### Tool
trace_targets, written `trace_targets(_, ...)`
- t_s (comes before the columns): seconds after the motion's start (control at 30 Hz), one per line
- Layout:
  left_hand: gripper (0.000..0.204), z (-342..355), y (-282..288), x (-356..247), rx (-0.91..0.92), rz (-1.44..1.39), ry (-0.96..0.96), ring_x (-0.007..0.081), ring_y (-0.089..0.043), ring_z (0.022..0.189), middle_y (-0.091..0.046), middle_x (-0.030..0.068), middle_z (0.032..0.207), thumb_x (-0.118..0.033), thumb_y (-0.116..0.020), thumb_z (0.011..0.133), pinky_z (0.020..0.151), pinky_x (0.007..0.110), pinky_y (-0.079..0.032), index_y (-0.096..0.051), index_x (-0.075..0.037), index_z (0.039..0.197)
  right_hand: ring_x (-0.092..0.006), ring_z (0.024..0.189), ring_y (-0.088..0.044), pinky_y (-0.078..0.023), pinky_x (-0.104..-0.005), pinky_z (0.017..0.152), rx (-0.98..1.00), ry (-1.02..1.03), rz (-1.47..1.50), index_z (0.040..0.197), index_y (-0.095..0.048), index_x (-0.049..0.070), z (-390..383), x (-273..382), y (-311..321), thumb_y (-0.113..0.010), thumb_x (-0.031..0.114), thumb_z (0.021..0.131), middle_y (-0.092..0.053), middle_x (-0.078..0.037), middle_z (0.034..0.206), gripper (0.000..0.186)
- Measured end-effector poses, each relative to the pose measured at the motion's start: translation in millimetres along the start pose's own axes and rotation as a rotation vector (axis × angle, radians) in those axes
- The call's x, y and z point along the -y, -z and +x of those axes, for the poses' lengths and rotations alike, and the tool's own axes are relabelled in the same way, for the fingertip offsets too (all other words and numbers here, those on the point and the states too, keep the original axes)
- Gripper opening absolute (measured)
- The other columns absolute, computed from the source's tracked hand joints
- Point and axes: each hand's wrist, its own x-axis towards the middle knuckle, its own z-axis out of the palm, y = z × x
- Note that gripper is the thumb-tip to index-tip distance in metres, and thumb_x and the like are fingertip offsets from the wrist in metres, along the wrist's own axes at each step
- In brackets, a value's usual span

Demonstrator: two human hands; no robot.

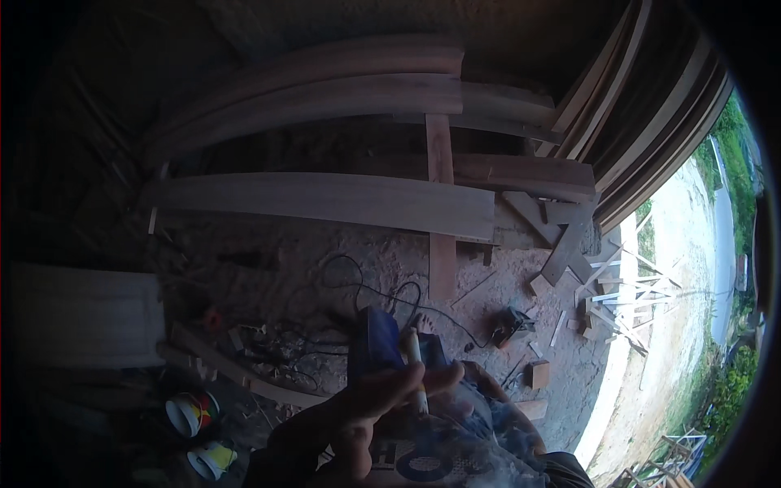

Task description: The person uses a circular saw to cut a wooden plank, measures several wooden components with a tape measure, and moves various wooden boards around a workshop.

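Note:
My left hand (366, 411) is raised in front of my printed shirt (419, 464). A white cigarette (416, 366) sits pinched between its fingers, pointing up and slightly left. Pale smoke drifts over the shirt to the right of that hand. My right hand (488, 386) is low on the right side of my body, close to my dark trousers, with its forearm reaching in from the lower edge. Its fingers are hidden in shadow and smoke. Beyond my hands, the blue cloth (377, 342) of a trouser leg shows.
A long pale board (325, 199) lies across a crosspiece (441, 260), with more boards (325, 98) behind. A dark power tool (512, 325) and a black cable (358, 281) lie on the dusty floor. Offcuts (569, 252) pile at right; paint buckets (191, 413) stand at lower left.

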Motion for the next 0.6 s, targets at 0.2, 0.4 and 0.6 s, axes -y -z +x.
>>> trace_targets(0.2,0.084,-205.5,126.5,159.3,-0.999,0.574,0.643,0.0305,-0.061,0.119,-0.033,0.0228,0.156,-0.052,-0.047,0.101,0.096,0.040,-0.049,-0.007,-0.004,0.158,-0.0324,0.104,-0.063,-0.049,-0.0415,0.090,0.157,0.266,-0.491,0.115,-0.061,-0.001,82.7,-78.6,1.4,-0.063,0.027,0.090,-0.065,-0.018,0.111,0.038)
trace_targets(0.4,0.089,-366.1,79.5,253.5,-1.038,0.829,1.114,0.0424,-0.063,0.111,-0.057,0.0324,0.129,-0.047,-0.055,0.097,0.092,0.046,-0.051,-0.009,0.002,0.155,-0.0416,0.111,-0.059,-0.047,-0.0507,0.092,0.002,0.026,-0.648,0.111,-0.059,0.000,145.4,-53.7,-9.1,-0.067,0.040,0.085,-0.061,-0.024,0.114,0.048)
trace_targets(0.6,0.097,-462.9,14.8,345.1,-0.958,0.761,1.103,0.0461,-0.058,0.118,-0.045,0.0355,0.140,-0.031,-0.068,0.091,0.099,0.047,-0.048,-0.003,0.007,0.153,-0.0469,0.110,-0.055,-0.046,-0.0547,0.093,-0.083,0.096,-0.747,0.106,-0.054,0.000,288.9,-74.1,-40.7,-0.059,0.025,0.085,-0.056,-0.028,0.115,0.034)
